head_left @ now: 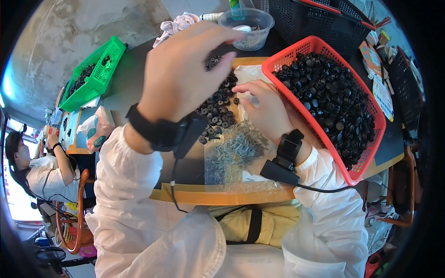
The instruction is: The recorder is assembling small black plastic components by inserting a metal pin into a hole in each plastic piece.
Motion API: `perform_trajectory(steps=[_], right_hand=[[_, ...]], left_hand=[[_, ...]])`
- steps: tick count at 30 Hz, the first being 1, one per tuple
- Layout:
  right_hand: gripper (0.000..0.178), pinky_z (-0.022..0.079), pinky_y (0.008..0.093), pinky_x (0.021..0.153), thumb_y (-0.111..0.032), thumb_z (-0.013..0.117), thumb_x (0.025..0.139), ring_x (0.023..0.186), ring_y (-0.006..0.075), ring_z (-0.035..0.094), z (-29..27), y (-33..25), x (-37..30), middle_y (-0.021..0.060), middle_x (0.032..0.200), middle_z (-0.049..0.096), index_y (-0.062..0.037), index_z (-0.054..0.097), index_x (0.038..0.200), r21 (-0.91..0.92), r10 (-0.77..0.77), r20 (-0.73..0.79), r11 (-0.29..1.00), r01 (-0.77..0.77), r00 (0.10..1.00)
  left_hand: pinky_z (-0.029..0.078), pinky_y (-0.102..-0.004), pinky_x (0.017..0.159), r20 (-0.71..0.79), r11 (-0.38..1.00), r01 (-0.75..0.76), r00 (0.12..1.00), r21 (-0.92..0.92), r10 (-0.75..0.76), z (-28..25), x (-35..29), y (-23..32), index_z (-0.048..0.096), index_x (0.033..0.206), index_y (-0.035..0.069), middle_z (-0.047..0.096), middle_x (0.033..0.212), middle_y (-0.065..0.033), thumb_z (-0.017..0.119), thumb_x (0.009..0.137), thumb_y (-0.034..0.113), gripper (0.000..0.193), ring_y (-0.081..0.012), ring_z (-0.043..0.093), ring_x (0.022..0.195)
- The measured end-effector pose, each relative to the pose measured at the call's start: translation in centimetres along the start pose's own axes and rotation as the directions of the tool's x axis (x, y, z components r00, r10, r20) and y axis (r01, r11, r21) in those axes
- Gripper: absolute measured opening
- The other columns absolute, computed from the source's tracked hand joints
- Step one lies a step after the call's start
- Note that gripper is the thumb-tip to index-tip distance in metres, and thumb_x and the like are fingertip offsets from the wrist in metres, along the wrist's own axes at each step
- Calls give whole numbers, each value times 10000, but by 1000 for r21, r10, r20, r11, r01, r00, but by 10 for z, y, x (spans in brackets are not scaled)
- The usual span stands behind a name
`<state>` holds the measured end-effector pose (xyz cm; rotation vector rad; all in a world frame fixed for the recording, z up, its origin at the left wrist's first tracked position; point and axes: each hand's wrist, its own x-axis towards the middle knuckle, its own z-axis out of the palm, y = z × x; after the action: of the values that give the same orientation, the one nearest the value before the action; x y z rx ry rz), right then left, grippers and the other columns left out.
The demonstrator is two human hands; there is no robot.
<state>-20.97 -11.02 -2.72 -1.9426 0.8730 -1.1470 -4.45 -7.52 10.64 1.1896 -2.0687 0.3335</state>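
My left hand [185, 69] is raised over the table, slightly blurred. Its thumb and forefinger are spread apart, and nothing shows between them. Lower down, beside the red basket [273, 69], my right hand [269, 111] has its forefinger stretched out and its thumb apart from it. Near those fingertips lie small round black parts with centre holes [220, 116], scattered over the tabletop. Just below my right hand is a heap of thin silvery screws or pins [238, 146] on clear plastic. Many glossy black round caps [324, 92] fill the red basket.
Behind my left hand stands a clear plastic tub [259, 39] of small metal pieces. A black crate [315, 23] is at the back right. A green basket [99, 76] holds black parts at the left, near a tissue pack [97, 127]. Another person [46, 171] sits at far left.
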Motion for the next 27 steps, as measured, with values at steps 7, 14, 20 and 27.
perform_trajectory(steps=[7, 14, 20, 27], right_hand=[[213, 471, 395, 779, -76, 731, 734, 873, 312, 572, 2, 6, 2, 108, 875, 614, -50, 667, 936, -305, -147, 62, 939, 159, 987], [192, 528, 301, 732, -73, 697, 824, 789, 202, 669, 3, -7, 4, 121, 868, 677, 12, 636, 985, -75, 24, 43, 997, -21, 999], [217, 530, 274, 773, -35, 686, 828, 819, 144, 662, 4, -16, 2, 68, 886, 685, -10, 646, 1040, 65, 85, 44, 994, -87, 995], [215, 518, 246, 792, -13, 709, 807, 859, 118, 613, 5, -29, -5, 34, 936, 605, -23, 680, 1020, 207, 92, 163, 970, -126, 982]], left_hand=[[477, -325, 671, 474, 951, 1, 867, -310, 154, -24, -68, -20, 728, 798, 111, 619, 808, -14, 811, 650, 79, 172, -213, 581, 776], [475, -323, 645, 487, 938, 35, 861, -346, 148, 4, -110, -25, 726, 839, 123, 585, 809, 12, 803, 674, 164, 187, -202, 558, 763], [481, -316, 642, 450, 941, 7, 879, -337, 155, 8, -114, -27, 725, 825, 129, 588, 826, 19, 767, 704, 170, 135, -190, 564, 773], [495, -318, 669, 429, 965, 41, 900, -259, 77, 9, -122, -24, 684, 818, 114, 603, 859, 11, 746, 724, 115, 113, -201, 588, 813]])
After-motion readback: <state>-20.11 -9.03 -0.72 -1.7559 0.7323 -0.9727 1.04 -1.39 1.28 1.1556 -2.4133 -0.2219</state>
